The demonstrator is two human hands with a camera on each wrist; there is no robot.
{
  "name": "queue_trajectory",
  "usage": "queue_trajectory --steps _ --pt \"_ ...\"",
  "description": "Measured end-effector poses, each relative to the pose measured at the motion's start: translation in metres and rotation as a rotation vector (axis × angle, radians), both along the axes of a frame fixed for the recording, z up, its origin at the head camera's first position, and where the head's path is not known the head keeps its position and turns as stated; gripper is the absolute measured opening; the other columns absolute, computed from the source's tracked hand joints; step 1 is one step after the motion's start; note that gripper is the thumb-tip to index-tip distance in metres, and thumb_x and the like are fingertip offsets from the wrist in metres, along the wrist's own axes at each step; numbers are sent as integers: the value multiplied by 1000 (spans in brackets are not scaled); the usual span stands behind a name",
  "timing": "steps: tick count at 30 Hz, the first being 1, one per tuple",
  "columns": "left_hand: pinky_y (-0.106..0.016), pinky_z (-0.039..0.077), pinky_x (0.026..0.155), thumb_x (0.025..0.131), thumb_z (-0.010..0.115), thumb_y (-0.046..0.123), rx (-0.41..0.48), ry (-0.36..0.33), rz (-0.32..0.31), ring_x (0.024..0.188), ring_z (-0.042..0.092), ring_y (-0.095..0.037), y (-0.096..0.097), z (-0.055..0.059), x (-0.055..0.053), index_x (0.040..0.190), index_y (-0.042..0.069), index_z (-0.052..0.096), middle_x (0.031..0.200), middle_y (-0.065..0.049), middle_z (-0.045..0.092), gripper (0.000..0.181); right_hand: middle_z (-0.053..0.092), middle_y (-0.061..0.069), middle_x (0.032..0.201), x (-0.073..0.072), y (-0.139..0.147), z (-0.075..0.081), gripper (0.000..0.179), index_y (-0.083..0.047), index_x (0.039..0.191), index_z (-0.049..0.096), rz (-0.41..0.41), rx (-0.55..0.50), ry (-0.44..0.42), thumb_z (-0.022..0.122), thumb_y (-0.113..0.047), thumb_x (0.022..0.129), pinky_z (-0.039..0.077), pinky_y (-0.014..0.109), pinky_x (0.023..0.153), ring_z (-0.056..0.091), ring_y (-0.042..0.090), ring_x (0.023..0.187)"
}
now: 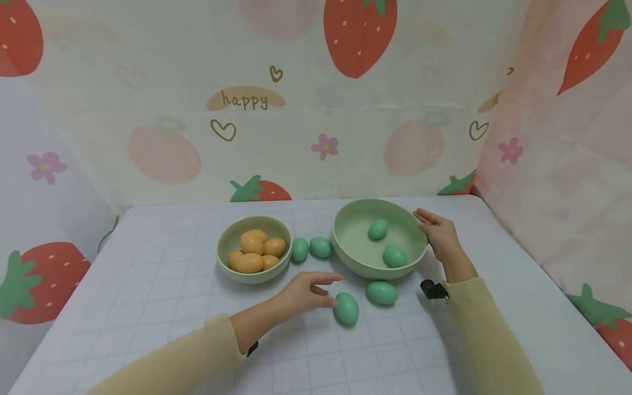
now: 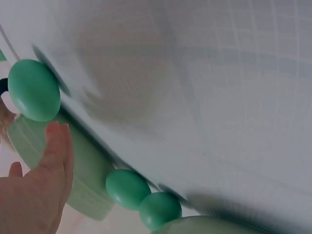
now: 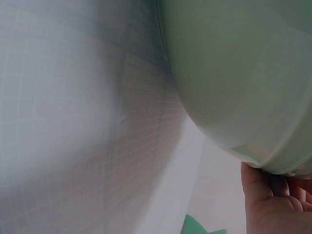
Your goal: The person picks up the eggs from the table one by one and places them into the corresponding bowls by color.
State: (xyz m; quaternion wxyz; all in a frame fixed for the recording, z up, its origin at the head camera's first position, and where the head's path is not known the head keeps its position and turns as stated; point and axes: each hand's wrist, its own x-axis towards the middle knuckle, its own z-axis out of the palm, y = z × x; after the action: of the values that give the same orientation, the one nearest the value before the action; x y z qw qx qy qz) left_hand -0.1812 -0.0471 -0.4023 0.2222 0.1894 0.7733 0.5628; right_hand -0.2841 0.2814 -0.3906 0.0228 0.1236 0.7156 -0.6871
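In the head view my left hand (image 1: 302, 293) hovers over the table with fingers extended. Its thumb tip is right at a green egg (image 1: 346, 308) that lies in front of the large bowl. At the right side of the large pale green bowl (image 1: 345, 255), my right hand (image 1: 441, 235) rests against the rim with fairly straight fingers. The right wrist view shows the thumb (image 3: 256, 183) at the bowl's outer wall. Inside the bowl lie two green eggs, one further back (image 1: 378, 229) and one nearer (image 1: 395, 255). Another green egg (image 1: 382, 293) lies just in front of it.
A smaller pale green bowl (image 1: 254, 278) with several orange eggs (image 1: 250, 263) stands to the left. Between the bowls lie two green eggs, one on the left (image 1: 299, 249) and one on the right (image 1: 321, 247). A strawberry-print cloth (image 1: 306, 109) hangs behind the table.
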Motion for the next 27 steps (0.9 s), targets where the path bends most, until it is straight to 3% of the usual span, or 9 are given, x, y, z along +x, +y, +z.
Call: queue_trajectory --steps 6,12,19,22,25,27 --pt "-35 54 87 83 76 5 -78 0 17 115 58 -34 6 -5 8 130 7 62 139 -13 54 49 33 16 149 -1 0 -1 50 1 149 31 -7 10 -6 43 5 100 30 27 111 32 20 139" --pt "-23 50 69 80 79 4 -109 39 59 91 59 -18 13 -9 14 121 5 68 129 -12 61 43 34 15 149 -1 1 -1 50 0 149 31 -7 14 -8 43 5 100 31 26 110 32 20 139" --pt "-19 31 55 78 81 6 -137 136 76 68 38 -11 21 -13 17 117 4 70 95 -4 62 41 32 17 149 -1 1 0 51 2 149 30 -4 -12 3 43 6 100 30 25 110 31 20 139" --pt "-22 39 61 77 81 9 -195 166 88 75 46 -14 25 -13 20 116 6 72 97 -3 64 40 33 16 150 -1 1 0 50 1 149 31 -4 -11 -1 42 5 100 30 26 111 31 20 139" --pt "-33 50 83 77 83 14 -261 205 98 99 59 -24 29 -12 22 116 9 72 112 -6 68 40 32 17 150 -1 1 -1 50 1 149 30 0 -3 -1 41 6 101 30 27 111 31 20 139" --pt "-42 47 96 76 83 17 -297 221 103 116 57 -29 32 -12 24 117 11 72 121 -7 67 43 32 16 150 -1 0 -1 50 1 149 30 1 7 -1 41 5 101 30 27 111 31 20 139"
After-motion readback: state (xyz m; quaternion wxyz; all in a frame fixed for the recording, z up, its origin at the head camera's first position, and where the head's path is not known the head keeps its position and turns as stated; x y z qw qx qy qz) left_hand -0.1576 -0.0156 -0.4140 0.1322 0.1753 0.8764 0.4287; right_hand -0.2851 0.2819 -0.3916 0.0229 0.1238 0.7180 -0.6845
